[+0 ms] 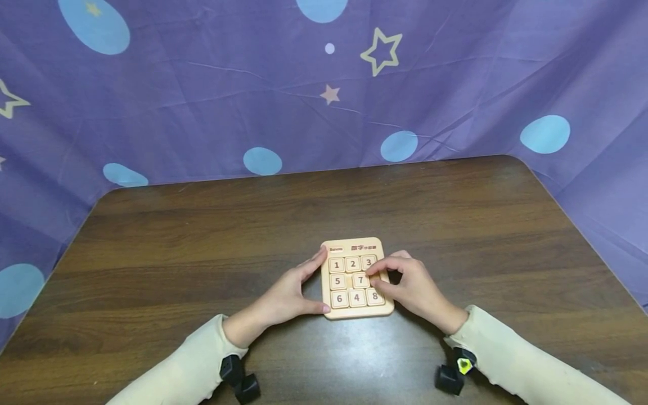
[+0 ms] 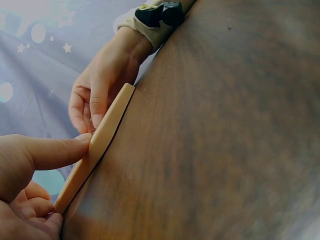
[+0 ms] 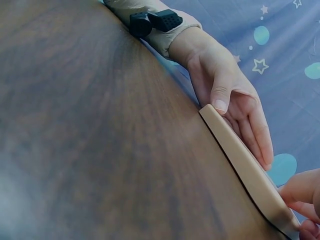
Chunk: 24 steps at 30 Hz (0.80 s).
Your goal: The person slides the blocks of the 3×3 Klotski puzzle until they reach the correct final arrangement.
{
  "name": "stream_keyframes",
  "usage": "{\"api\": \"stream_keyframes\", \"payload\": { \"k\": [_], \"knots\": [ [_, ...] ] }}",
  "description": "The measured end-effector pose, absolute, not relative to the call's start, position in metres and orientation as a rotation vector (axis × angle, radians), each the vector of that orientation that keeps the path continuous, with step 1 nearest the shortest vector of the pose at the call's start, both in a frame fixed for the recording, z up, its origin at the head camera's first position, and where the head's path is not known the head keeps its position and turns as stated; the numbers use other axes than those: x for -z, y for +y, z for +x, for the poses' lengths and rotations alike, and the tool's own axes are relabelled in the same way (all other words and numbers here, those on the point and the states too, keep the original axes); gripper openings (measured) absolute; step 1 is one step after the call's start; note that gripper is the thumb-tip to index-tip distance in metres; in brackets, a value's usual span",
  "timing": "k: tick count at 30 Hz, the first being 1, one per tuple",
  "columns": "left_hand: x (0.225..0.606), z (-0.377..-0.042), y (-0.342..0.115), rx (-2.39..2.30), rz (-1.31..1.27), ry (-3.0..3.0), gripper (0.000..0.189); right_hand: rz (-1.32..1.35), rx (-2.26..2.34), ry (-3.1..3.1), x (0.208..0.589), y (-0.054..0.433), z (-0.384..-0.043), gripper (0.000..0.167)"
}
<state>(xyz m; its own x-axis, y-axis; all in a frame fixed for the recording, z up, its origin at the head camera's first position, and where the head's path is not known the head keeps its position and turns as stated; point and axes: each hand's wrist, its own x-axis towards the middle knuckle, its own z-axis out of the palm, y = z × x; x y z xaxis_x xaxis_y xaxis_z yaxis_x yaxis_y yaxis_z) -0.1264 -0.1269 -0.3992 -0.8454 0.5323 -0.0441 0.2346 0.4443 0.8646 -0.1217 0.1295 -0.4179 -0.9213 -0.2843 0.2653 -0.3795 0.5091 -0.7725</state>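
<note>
A pale wooden number slide puzzle [image 1: 357, 312] lies on the table, its tiles marked 1 to 8. Its 7 tile [image 1: 360, 280] sits in the middle row, off to the right of a small gap beside the 5 tile [image 1: 337, 281]. My left hand [image 1: 283, 295] holds the board's left side, thumb at the near corner and fingertips toward the far corner. The thumb presses on the edge in the left wrist view. My right hand [image 1: 415, 284] reaches over the right side, with bent index finger and thumb tips close together at the 7 tile's right edge.
The dark wood-grain table [image 1: 202, 236] extends around the puzzle. A purple curtain [image 1: 212, 95] with stars and blue spots hangs behind it. Black devices [image 1: 449, 378] are strapped at both light sleeves.
</note>
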Motion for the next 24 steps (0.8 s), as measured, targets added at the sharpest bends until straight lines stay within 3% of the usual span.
{"api": "stream_keyframes", "payload": {
  "k": [24],
  "knots": [
    [0.3991, -0.1267, -0.1267, -1.348, 0.651, 2.399, 0.099, 0.642, -1.482, -2.658, 0.4194, 0.1289, -0.1212, 0.024]
  ]
}}
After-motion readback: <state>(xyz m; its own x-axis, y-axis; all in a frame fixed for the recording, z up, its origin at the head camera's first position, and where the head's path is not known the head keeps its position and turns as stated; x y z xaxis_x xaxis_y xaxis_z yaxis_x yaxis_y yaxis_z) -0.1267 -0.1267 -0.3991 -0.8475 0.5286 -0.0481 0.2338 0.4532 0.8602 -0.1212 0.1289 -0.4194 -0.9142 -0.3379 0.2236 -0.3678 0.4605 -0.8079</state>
